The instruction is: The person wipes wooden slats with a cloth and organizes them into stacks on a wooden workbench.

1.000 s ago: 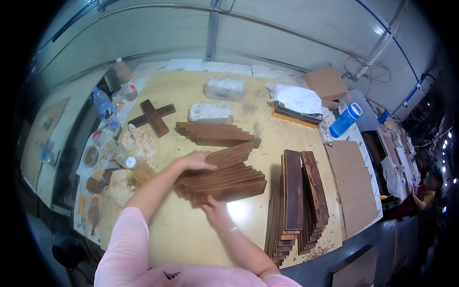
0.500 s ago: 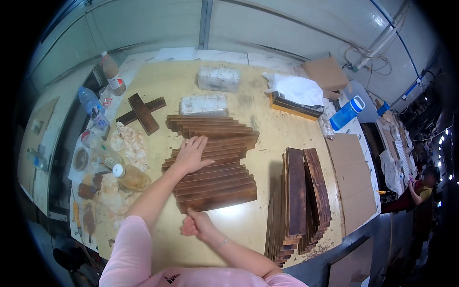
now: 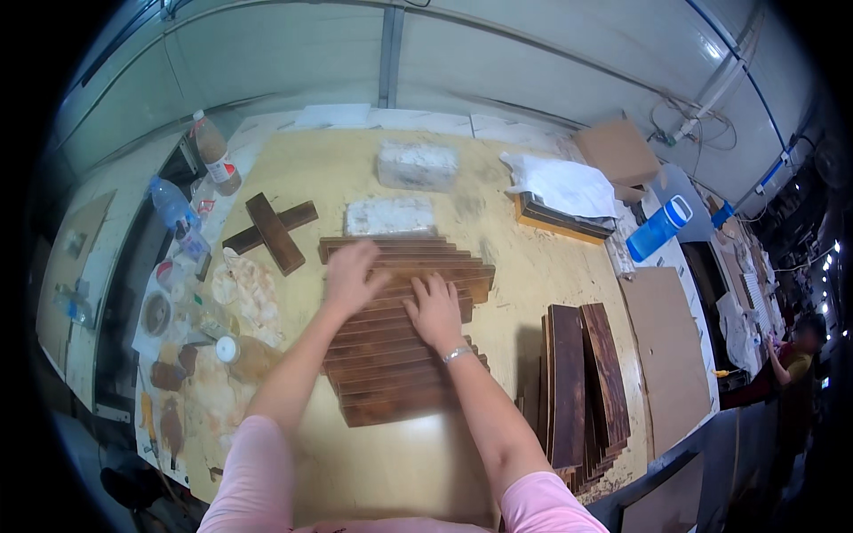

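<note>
Person's left hand blurred, grip indeterminate; right hand lies fingers spread across dark-brown rectangular wooden planks, apparently steadying their staggered row.

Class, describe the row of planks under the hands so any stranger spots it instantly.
On the pale yellow board, look on the near side of the two whitish blocks. The stepped row of brown wooden planks lies beneath the left hand and right hand. Unlike the plank stacks farther right, its planks run side to side.
</note>
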Demonstrator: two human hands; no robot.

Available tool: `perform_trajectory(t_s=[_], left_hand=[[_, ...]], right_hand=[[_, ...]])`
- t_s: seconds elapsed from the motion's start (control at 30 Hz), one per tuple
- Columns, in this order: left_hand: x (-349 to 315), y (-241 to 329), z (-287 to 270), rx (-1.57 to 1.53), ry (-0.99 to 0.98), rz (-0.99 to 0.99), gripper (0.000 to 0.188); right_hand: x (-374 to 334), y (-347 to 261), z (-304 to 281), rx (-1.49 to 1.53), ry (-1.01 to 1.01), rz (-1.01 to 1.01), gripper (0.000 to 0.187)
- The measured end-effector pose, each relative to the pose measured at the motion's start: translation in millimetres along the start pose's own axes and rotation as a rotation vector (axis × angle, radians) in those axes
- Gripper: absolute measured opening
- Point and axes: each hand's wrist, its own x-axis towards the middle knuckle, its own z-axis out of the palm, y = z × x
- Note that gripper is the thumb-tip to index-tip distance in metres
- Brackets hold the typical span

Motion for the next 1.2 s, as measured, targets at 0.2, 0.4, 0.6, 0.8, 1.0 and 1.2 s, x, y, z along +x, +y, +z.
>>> perform_trajectory(t_s=[0.2, 0.4, 0.6, 0.8, 1.0, 1.2], left_hand=[[33, -87, 21, -0.009, 0.192, -0.439, 0.044], [38, -75, 28, 0.151, 0.047, -0.5, 0.04], [41, -96, 42, -0.09, 0.168, -0.483, 0.046], [70, -92, 39, -0.084, 0.48, -0.407, 0.05], [137, -90, 38, 0.122, 0.133, -0.215, 0.057], [149, -68, 50, 0.243, -0.049, -0.221, 0.066]], right_hand=[[2, -7, -2, -0.091, -0.068, 0.029, 0.062], [7, -4, 5, -0.142, -0.079, 0.041, 0.067], [31, 20, -18, -0.001, 0.166, 0.187, 0.068], [87, 138, -17, 0.93, 0.248, 0.615, 0.054], [112, 130, -24, 1.128, -0.079, 0.544, 0.049], [102, 124, -13, 1.164, -0.13, 0.49, 0.044]])
